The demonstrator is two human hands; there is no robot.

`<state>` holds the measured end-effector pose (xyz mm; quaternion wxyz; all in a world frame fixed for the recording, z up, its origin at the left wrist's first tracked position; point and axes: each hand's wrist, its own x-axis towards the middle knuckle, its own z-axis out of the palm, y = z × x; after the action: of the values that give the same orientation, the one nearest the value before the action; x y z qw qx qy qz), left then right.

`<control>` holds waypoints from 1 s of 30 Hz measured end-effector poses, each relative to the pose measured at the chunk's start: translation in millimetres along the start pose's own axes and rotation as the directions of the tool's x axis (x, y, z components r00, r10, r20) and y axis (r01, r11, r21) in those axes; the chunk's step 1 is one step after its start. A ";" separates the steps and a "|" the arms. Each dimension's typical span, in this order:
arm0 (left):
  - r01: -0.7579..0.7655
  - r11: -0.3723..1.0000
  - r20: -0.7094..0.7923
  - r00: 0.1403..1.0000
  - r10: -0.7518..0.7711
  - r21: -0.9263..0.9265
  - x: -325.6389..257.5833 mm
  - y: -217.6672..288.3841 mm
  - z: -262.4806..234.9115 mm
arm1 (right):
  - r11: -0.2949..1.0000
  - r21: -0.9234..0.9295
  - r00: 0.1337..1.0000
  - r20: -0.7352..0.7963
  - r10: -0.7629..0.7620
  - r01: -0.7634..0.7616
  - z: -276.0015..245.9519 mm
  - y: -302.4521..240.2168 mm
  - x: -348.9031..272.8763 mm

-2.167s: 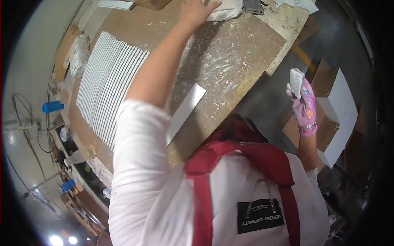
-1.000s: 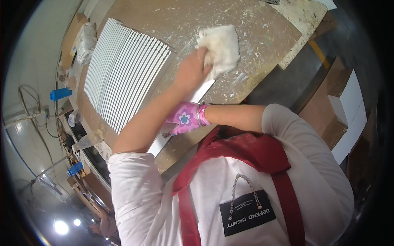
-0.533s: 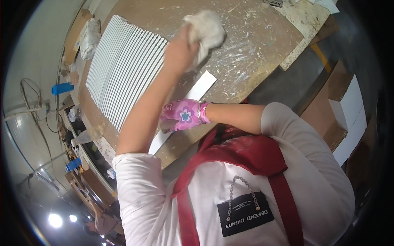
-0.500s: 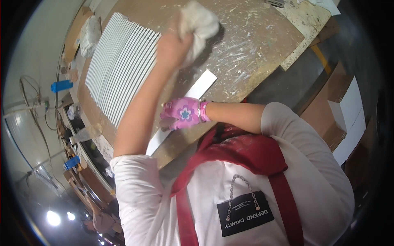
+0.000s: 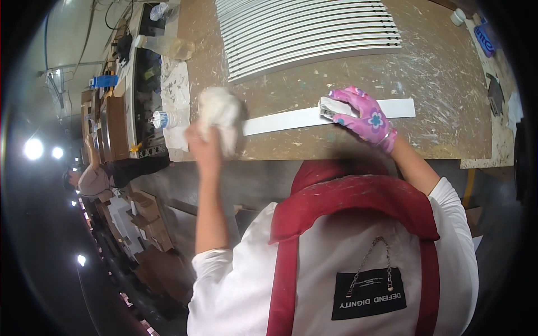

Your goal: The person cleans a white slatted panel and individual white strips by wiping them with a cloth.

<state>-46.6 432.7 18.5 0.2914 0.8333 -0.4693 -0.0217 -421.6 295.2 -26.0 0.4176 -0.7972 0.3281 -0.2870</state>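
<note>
My bare left hand [image 5: 205, 147] is closed round a bunched off-white cloth [image 5: 219, 112], slightly blurred, at the left end of a long flat white strip [image 5: 286, 121]. That strip lies across the worktable near its front edge. Over its right half, my right hand [image 5: 367, 119], in a pink flowered glove, grips a small white block [image 5: 335, 107] with a speckled grey edge between thumb and fingers. The block rests on or just above the strip; I cannot tell which. The cloth covers the strip's left end.
Several similar white strips [image 5: 308, 33] lie side by side at the back of the paint-spattered table [image 5: 437, 73]. To the left are a clear plastic bottle [image 5: 171, 47] and a small white-and-blue tub [image 5: 161, 119]. A dark metal tool [image 5: 494, 95] lies far right. Another person [image 5: 95, 179] is far left.
My left hand has brought the cloth from the far side of the table down to the strip's left end. The view has turned, and the block in my right hand now shows.
</note>
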 end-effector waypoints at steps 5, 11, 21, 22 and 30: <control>-0.198 0.974 0.024 0.980 0.197 0.113 -33.6 -17.8 70.1 | 0.989 0.130 0.997 0.035 0.067 -0.071 5.8 1.0 0.6; 0.183 0.983 -0.030 0.982 -0.184 -0.033 32.1 -13.4 11.8 | 0.997 0.040 0.997 0.055 0.059 -0.062 -6.6 3.8 2.6; -0.175 0.983 0.292 0.944 0.154 0.048 52.5 136.1 32.0 | 0.958 -0.035 0.958 -0.009 -0.285 0.285 8.8 29.3 -5.2; -0.270 0.961 0.355 0.905 0.234 0.056 56.1 174.8 30.9 | 0.965 -0.045 0.964 -0.046 -0.261 0.259 6.4 30.1 -8.0; -0.669 0.644 0.705 0.250 0.664 -0.370 41.5 396.2 119.8 | 0.973 -0.107 0.979 0.017 -0.201 0.202 9.2 31.2 -9.0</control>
<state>-365.4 189.6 129.5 0.0284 0.4520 -0.8519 -0.2630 -429.3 292.9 -58.7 0.3434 -0.8488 0.2592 -0.3073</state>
